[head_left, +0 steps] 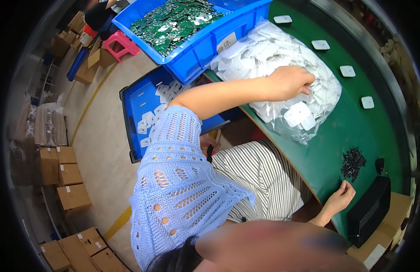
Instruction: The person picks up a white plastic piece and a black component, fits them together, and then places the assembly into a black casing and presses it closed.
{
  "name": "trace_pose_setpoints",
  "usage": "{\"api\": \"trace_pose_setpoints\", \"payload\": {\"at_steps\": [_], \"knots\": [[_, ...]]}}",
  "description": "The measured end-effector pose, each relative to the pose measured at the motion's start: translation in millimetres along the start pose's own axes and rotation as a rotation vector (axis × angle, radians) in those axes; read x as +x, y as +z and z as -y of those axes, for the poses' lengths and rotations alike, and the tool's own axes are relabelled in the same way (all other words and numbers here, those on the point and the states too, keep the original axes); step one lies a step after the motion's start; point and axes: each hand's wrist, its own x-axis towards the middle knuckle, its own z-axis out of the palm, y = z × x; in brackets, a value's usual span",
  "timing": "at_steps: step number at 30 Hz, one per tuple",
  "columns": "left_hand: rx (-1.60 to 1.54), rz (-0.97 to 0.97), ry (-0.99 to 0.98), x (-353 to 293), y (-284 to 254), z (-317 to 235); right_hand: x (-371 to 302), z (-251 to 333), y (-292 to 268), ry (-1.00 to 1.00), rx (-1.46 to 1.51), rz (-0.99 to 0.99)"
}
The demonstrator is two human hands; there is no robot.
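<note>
My left hand (292, 83) reaches over an open clear plastic bag (305, 136) of white plastic covers (282, 47). Its fingers are bent down and drawn together among the covers; whatever lies between the fingertips is hidden. A few rounded square covers (299, 116) show at the bag's near side. On the green table my right hand (341, 197) rests beside a heap of small black parts (353, 162). Thumb and forefinger are pinched together at the heap's near edge, on something too small to make out.
Several white covers (347, 71) stand spaced along the green table (323, 154). A blue crate (196, 56) holds green circuit boards (169, 27). Below it, a blue tray (135, 102) holds white pieces. A black box (369, 211) stands near my right hand. Cartons (74, 197) and a pink stool (120, 44) are on the left.
</note>
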Motion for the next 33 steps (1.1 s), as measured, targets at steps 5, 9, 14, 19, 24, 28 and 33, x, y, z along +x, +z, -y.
{"api": "trace_pose_setpoints", "payload": {"at_steps": [5,9,14,19,24,28,33], "knots": [[-0.087,-0.332,0.059,-3.7,13.5,-16.4,6.0,0.4,4.2,0.202,0.416,-0.007],[-0.279,-0.336,0.132,-7.8,23.3,-51.5,11.9,26.7,-1.9,0.187,0.82,0.074],[-0.467,-0.253,0.178,-11.6,58.4,-78.7,12.2,48.6,-1.7,0.142,1.011,0.089],[-0.569,-0.237,0.203,-25.1,69.2,-105.3,0.0,84.6,-5.6,0.2,1.014,0.152],[-0.697,-0.156,0.236,-33.9,69.8,-128.8,-10.3,97.6,-9.2,0.116,1.06,0.126],[-0.682,-0.107,0.262,-38.3,76.0,-130.5,-19.1,100.5,-18.5,0.095,0.982,0.106],[-0.696,-0.039,0.222,-47.1,84.0,-133.4,-29.6,95.4,-14.9,0.099,0.961,0.054]]}}
